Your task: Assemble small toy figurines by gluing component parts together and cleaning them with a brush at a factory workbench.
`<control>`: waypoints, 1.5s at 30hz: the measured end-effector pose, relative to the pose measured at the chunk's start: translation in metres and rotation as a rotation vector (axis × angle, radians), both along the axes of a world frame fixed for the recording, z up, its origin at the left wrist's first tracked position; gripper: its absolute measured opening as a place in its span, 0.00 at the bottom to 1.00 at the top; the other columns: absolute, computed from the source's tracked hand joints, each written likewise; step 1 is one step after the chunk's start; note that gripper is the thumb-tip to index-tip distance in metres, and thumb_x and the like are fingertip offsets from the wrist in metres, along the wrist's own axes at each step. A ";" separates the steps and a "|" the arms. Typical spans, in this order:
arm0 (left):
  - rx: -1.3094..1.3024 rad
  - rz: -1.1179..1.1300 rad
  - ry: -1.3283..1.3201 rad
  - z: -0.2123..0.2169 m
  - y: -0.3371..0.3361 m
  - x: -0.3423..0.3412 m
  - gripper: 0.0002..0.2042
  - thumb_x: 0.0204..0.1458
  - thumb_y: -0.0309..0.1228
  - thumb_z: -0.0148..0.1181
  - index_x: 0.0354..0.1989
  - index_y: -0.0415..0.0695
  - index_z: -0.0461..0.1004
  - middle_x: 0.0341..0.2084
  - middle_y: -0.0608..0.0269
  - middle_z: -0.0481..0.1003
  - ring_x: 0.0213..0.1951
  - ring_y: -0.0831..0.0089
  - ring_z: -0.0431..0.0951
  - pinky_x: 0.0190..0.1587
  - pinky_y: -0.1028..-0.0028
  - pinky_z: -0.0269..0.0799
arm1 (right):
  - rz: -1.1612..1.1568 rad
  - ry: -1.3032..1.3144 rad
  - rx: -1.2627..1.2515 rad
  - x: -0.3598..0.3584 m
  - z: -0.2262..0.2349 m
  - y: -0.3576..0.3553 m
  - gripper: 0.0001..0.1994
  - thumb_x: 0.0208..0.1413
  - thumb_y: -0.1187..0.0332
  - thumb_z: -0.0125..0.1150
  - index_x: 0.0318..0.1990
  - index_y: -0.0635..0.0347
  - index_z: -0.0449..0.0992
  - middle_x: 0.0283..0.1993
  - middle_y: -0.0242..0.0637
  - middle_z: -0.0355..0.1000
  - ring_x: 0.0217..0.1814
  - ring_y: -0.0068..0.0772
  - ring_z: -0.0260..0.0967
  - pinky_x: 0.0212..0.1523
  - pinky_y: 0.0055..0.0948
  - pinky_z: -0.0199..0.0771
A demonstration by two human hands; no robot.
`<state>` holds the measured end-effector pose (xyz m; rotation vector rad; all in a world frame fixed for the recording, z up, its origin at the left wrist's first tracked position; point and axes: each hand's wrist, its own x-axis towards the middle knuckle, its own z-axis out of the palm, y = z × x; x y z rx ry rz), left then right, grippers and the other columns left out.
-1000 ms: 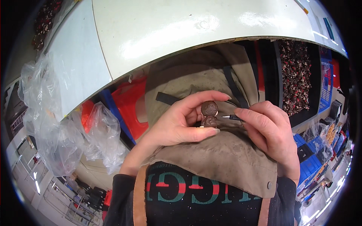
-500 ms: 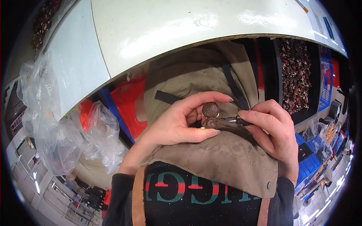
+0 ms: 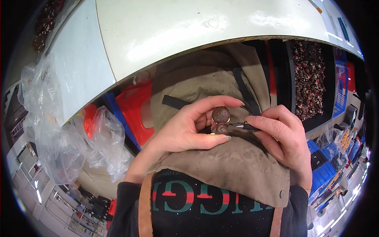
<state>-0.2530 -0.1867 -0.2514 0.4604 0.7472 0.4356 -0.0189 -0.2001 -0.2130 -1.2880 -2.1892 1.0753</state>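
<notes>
Bright glare streaks the tabletop [image 3: 166, 23]; curved rim darkens.

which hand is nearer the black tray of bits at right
Right: the right hand is below and left of the tray in the picture; the left hand is farther left.

I'm facing a white table [image 3: 177, 23], its glossy top throwing back glare. Strip lights [image 3: 327, 226] are glowing to my right; a metal rack [image 3: 63, 206] is standing left.

We note a glossy white table [image 3: 213, 25] at the far side; crumpled clear plastic bags [image 3: 55, 134] at left. Far right, we log a blue openwork crate [image 3: 341, 93]; nearer on the right, a blue bin [image 3: 324, 178].
</notes>
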 end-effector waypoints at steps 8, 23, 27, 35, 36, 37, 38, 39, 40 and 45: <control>0.040 -0.008 0.011 -0.002 -0.001 -0.001 0.31 0.39 0.15 0.61 0.57 0.39 0.62 0.44 0.68 0.67 0.46 0.80 0.69 0.50 0.79 0.65 | -0.018 0.002 -0.014 -0.003 0.000 0.000 0.19 0.38 0.80 0.63 0.43 0.59 0.76 0.32 0.39 0.67 0.32 0.37 0.67 0.30 0.29 0.68; 0.069 -0.043 0.044 -0.003 -0.001 0.003 0.30 0.40 0.15 0.60 0.57 0.39 0.62 0.46 0.67 0.67 0.47 0.80 0.69 0.51 0.79 0.65 | 0.013 -0.070 0.011 0.000 0.003 0.001 0.18 0.39 0.80 0.63 0.42 0.59 0.76 0.30 0.38 0.67 0.30 0.37 0.67 0.28 0.30 0.68; 0.099 -0.057 0.033 -0.005 -0.001 0.003 0.30 0.40 0.15 0.60 0.57 0.39 0.62 0.44 0.67 0.67 0.46 0.81 0.70 0.50 0.79 0.66 | 0.015 -0.082 0.020 0.001 0.003 0.001 0.19 0.38 0.80 0.63 0.42 0.59 0.76 0.30 0.37 0.67 0.29 0.37 0.67 0.28 0.31 0.67; 0.107 -0.017 0.010 -0.004 -0.001 0.004 0.29 0.42 0.16 0.60 0.57 0.40 0.62 0.38 0.70 0.68 0.40 0.84 0.70 0.44 0.82 0.66 | 0.019 -0.071 0.053 0.004 0.001 0.000 0.19 0.37 0.78 0.64 0.42 0.59 0.76 0.30 0.38 0.66 0.30 0.37 0.66 0.29 0.31 0.66; 0.047 -0.023 0.024 -0.003 0.000 0.004 0.31 0.39 0.16 0.61 0.57 0.39 0.62 0.41 0.69 0.67 0.43 0.82 0.70 0.48 0.80 0.65 | 0.017 -0.073 0.053 0.004 0.001 0.000 0.19 0.37 0.78 0.64 0.42 0.59 0.76 0.30 0.38 0.66 0.30 0.37 0.66 0.29 0.31 0.66; 0.047 -0.024 0.023 -0.003 0.001 0.004 0.31 0.39 0.16 0.61 0.57 0.39 0.62 0.41 0.69 0.67 0.43 0.82 0.70 0.48 0.80 0.65 | 0.017 -0.077 0.055 0.003 0.002 0.001 0.19 0.37 0.78 0.64 0.42 0.59 0.76 0.31 0.38 0.66 0.30 0.37 0.66 0.29 0.31 0.66; 0.064 -0.027 0.019 -0.004 0.001 0.004 0.31 0.39 0.16 0.61 0.57 0.39 0.62 0.41 0.69 0.67 0.43 0.82 0.70 0.48 0.80 0.65 | 0.015 -0.080 0.059 0.004 0.002 0.001 0.19 0.36 0.78 0.64 0.42 0.58 0.76 0.31 0.38 0.66 0.30 0.37 0.66 0.29 0.31 0.66; 0.081 -0.030 0.016 -0.004 0.001 0.004 0.31 0.39 0.16 0.61 0.57 0.39 0.62 0.41 0.69 0.67 0.44 0.82 0.70 0.48 0.80 0.65 | 0.013 -0.080 0.060 0.004 0.002 0.001 0.19 0.36 0.78 0.64 0.42 0.58 0.76 0.31 0.38 0.66 0.30 0.37 0.66 0.29 0.31 0.66; 0.082 -0.033 0.015 -0.004 0.001 0.004 0.31 0.39 0.16 0.61 0.57 0.39 0.62 0.41 0.69 0.67 0.44 0.82 0.70 0.48 0.80 0.65 | 0.025 -0.083 0.061 0.004 0.002 0.001 0.20 0.36 0.78 0.64 0.42 0.58 0.76 0.31 0.38 0.66 0.30 0.37 0.66 0.29 0.31 0.66; 0.068 -0.007 0.004 -0.001 0.003 0.006 0.30 0.40 0.16 0.61 0.56 0.39 0.62 0.41 0.69 0.67 0.44 0.82 0.69 0.49 0.80 0.65 | 0.033 -0.093 0.060 0.002 0.004 0.002 0.20 0.36 0.78 0.64 0.42 0.58 0.76 0.31 0.38 0.66 0.31 0.36 0.66 0.29 0.30 0.66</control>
